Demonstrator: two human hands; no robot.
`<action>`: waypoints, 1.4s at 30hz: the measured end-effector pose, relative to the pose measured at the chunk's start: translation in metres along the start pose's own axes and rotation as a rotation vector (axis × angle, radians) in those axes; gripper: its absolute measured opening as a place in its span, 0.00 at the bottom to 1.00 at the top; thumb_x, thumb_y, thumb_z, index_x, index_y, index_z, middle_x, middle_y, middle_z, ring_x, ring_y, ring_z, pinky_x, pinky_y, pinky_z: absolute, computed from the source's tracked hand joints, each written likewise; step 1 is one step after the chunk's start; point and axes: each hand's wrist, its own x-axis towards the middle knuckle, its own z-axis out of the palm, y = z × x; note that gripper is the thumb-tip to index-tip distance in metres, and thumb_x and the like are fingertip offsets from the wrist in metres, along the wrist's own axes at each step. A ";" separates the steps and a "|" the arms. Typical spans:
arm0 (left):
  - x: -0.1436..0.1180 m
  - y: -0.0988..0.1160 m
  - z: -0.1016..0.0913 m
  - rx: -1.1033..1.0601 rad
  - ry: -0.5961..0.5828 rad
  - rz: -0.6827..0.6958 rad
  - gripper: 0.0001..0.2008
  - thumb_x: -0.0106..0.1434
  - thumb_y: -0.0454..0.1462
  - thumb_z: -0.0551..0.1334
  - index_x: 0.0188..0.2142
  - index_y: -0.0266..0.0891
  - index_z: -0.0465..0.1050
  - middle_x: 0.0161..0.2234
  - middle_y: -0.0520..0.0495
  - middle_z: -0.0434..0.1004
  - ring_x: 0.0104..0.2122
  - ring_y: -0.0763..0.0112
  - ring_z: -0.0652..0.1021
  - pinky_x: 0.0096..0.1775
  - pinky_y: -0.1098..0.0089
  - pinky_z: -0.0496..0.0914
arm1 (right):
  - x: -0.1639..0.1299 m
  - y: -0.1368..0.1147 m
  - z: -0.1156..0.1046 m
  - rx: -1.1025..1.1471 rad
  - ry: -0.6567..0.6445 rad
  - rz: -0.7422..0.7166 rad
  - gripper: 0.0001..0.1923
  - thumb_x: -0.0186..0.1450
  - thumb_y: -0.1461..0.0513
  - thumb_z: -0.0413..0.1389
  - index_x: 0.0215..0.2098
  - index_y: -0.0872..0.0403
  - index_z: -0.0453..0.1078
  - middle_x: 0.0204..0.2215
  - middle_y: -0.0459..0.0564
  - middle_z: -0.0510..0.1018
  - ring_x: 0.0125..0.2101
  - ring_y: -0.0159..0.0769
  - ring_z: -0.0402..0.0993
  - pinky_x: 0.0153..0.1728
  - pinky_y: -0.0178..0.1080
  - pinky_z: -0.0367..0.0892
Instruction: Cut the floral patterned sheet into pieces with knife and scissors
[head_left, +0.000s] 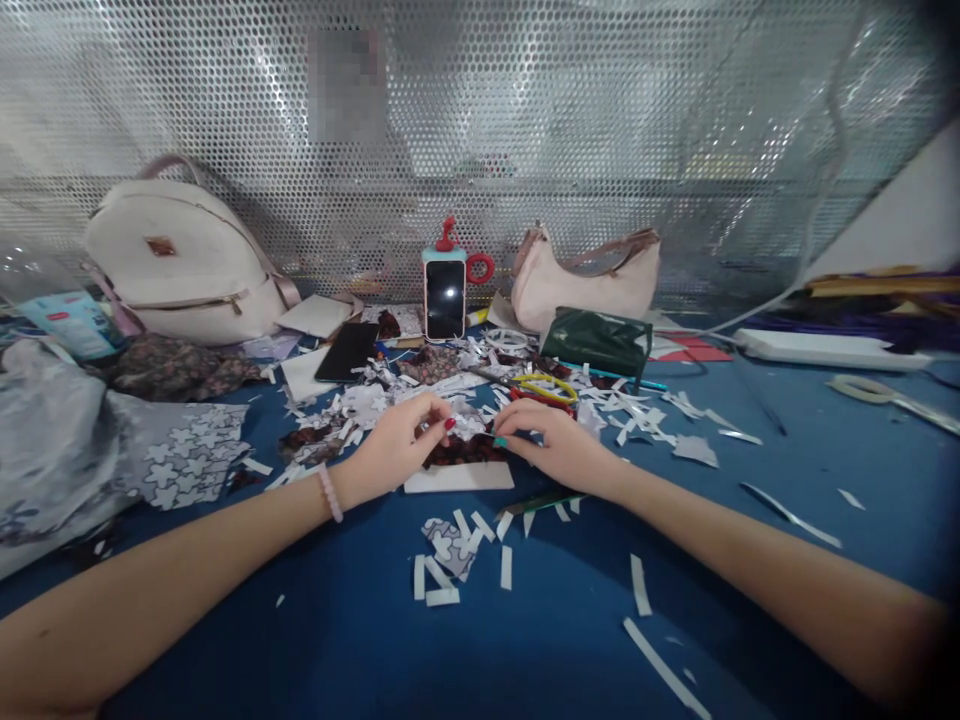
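My left hand (411, 440) is closed in a pinch, thumb against fingertips, above a dark reddish patterned piece of fabric (469, 452). Opposite it, my right hand (551, 445) also pinches, its thumb at the fabric's right side. Whatever lies between the fingertips is too small to make out. A white rectangular piece (459, 478) sits along the near edge of the dark fabric. Beside my right wrist lies a green cutter-like tool (541, 500). Just in front are a patterned grey scrap (450, 545) and several short white strips (507, 568).
Behind the hands are heaped scraps, yellow-handled scissors (541, 388), a black phone (348, 352) and an upright phone (445, 300). A white backpack (184, 260), pink handbag (585, 285) and green pouch (598, 342) line the perforated metal panel (450, 120). More scissors (896, 398) lie right.
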 end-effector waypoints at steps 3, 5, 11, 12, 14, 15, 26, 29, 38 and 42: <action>0.000 -0.001 0.000 -0.080 0.016 -0.026 0.02 0.61 0.33 0.51 0.32 0.40 0.60 0.26 0.52 0.69 0.27 0.72 0.73 0.30 0.71 0.67 | 0.000 0.002 0.000 -0.014 -0.001 -0.012 0.08 0.62 0.63 0.50 0.25 0.52 0.68 0.32 0.50 0.75 0.36 0.37 0.70 0.40 0.44 0.66; 0.001 -0.002 0.001 -0.120 0.030 -0.032 0.02 0.61 0.32 0.52 0.32 0.40 0.60 0.26 0.53 0.68 0.27 0.72 0.72 0.31 0.71 0.67 | 0.000 0.002 0.000 -0.017 -0.001 -0.020 0.09 0.62 0.64 0.50 0.25 0.52 0.67 0.31 0.49 0.74 0.36 0.37 0.70 0.40 0.44 0.66; 0.007 -0.007 0.000 -0.319 0.139 -0.142 0.02 0.61 0.34 0.54 0.32 0.39 0.59 0.27 0.54 0.65 0.26 0.75 0.69 0.29 0.73 0.69 | 0.000 0.001 0.001 -0.028 -0.019 -0.048 0.10 0.62 0.64 0.49 0.24 0.52 0.65 0.30 0.50 0.74 0.35 0.37 0.70 0.40 0.44 0.65; 0.008 -0.007 -0.001 -0.361 0.152 -0.160 0.02 0.61 0.34 0.54 0.32 0.38 0.59 0.27 0.54 0.64 0.27 0.75 0.70 0.29 0.74 0.69 | 0.000 0.001 0.001 -0.031 -0.018 -0.046 0.09 0.62 0.63 0.49 0.24 0.52 0.65 0.30 0.50 0.74 0.35 0.37 0.70 0.40 0.44 0.66; 0.008 -0.007 -0.002 -0.411 0.161 -0.183 0.03 0.62 0.34 0.54 0.32 0.38 0.59 0.27 0.54 0.64 0.28 0.75 0.70 0.29 0.75 0.70 | 0.000 0.001 -0.001 -0.042 0.008 -0.025 0.08 0.62 0.63 0.49 0.25 0.52 0.65 0.30 0.50 0.74 0.34 0.37 0.70 0.39 0.42 0.66; 0.008 -0.006 -0.002 -0.417 0.159 -0.188 0.03 0.61 0.34 0.54 0.32 0.38 0.59 0.27 0.54 0.65 0.28 0.76 0.70 0.29 0.75 0.70 | 0.000 0.002 -0.003 -0.053 0.032 -0.007 0.08 0.62 0.62 0.49 0.25 0.52 0.65 0.30 0.49 0.74 0.34 0.37 0.70 0.38 0.41 0.66; 0.004 -0.007 0.001 -0.385 0.081 -0.126 0.03 0.60 0.34 0.56 0.33 0.38 0.60 0.26 0.54 0.66 0.28 0.74 0.69 0.34 0.70 0.67 | 0.002 0.007 -0.015 -0.122 0.170 0.069 0.08 0.59 0.62 0.50 0.34 0.53 0.69 0.36 0.53 0.74 0.39 0.41 0.70 0.41 0.43 0.65; 0.001 -0.002 0.002 -0.396 0.031 -0.130 0.02 0.60 0.34 0.55 0.32 0.38 0.60 0.26 0.54 0.66 0.27 0.75 0.70 0.33 0.72 0.65 | 0.003 -0.014 -0.005 -0.021 0.070 0.014 0.08 0.61 0.60 0.50 0.32 0.53 0.70 0.36 0.52 0.74 0.40 0.39 0.70 0.43 0.43 0.65; 0.004 0.002 0.002 -0.434 0.059 -0.154 0.03 0.59 0.32 0.56 0.30 0.37 0.61 0.24 0.56 0.64 0.24 0.78 0.66 0.28 0.75 0.60 | 0.003 -0.027 0.010 0.088 0.117 0.060 0.09 0.61 0.64 0.48 0.27 0.53 0.70 0.28 0.50 0.75 0.32 0.36 0.71 0.34 0.39 0.67; 0.005 0.001 -0.001 -0.438 0.087 -0.176 0.04 0.59 0.30 0.55 0.29 0.37 0.60 0.24 0.56 0.64 0.24 0.78 0.66 0.29 0.75 0.60 | 0.001 -0.020 0.008 0.079 0.122 0.069 0.10 0.61 0.62 0.49 0.27 0.53 0.71 0.29 0.51 0.76 0.32 0.37 0.72 0.35 0.41 0.68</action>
